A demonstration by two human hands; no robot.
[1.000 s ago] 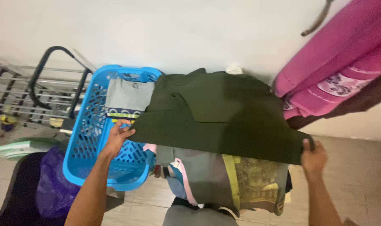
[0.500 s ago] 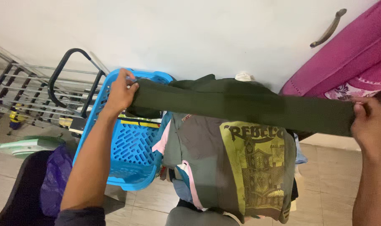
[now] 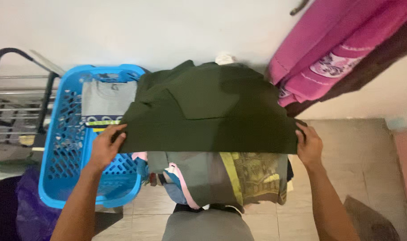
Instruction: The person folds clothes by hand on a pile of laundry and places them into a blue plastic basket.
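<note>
A dark green garment (image 3: 208, 111) lies spread flat over a pile of clothes. My left hand (image 3: 106, 145) grips its near left corner and my right hand (image 3: 308, 143) grips its near right corner. Under its front edge shows a grey shirt with a yellow-green print (image 3: 239, 176), draped over other folded clothes. Left of the pile stands a blue plastic laundry basket (image 3: 62, 160) with a folded grey shirt (image 3: 108, 100) inside it.
Pink and dark brown cloths (image 3: 342, 49) hang at the upper right. A metal wire rack with a black handle (image 3: 16, 102) stands at the far left beside the basket. A purple cloth (image 3: 31, 214) lies at the lower left. Tiled floor (image 3: 364, 169) shows on the right.
The green garment was lifted up as a folded band half a second ago and now lies lowered and flat on the pile. Both hands came down and toward me with its corners.
</note>
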